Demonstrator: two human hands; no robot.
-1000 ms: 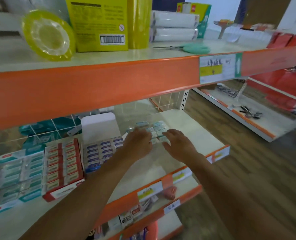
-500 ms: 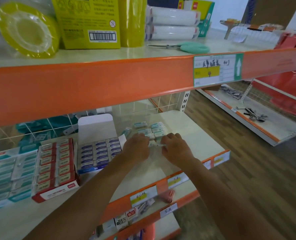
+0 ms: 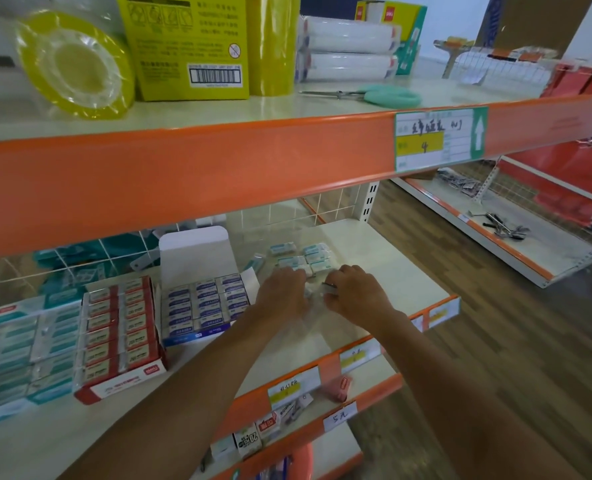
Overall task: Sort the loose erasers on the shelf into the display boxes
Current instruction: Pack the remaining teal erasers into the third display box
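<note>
1. Far left: teal display box (image 3: 21, 348), rows of teal-sleeved erasers. The edge is blurred, so I cannot tell how full it is.
2. Red display box (image 3: 114, 337) sits touching its right side, rows packed tight.
3. Blue display box (image 3: 204, 303) comes next, with its lid flap (image 3: 194, 251) standing up at the far side. Its rows look full.
4. Left hand (image 3: 280, 292): back upward, fingers curled down at the near edge of the loose pile. The fingertips are hidden, so I cannot tell whether this grip has anything in it.
5. Loose erasers (image 3: 301, 258): a small cluster on the shelf (image 3: 391, 278), just beyond both hands and right of the blue box. Their sleeves are pale teal. One stray eraser (image 3: 254, 263) lies tilted, nearer the lid flap.
6. Right hand (image 3: 356, 292): the grip pinches a pale eraser (image 3: 329, 289) between thumb and forefinger, low over the shelf in the gap between the hands.
7. Step in hand, as judged: gathering a batch from the pile.
   - Check the sleeve colour before carrying. The teal appears to match the far-left box, which means a long reach across the red and blue boxes.
   - Take only a few, squared together and facing the same way.
   - Slot them into a gap rather than dropping them on top.
   - Keep the wrist clear of the raised flap.
</note>
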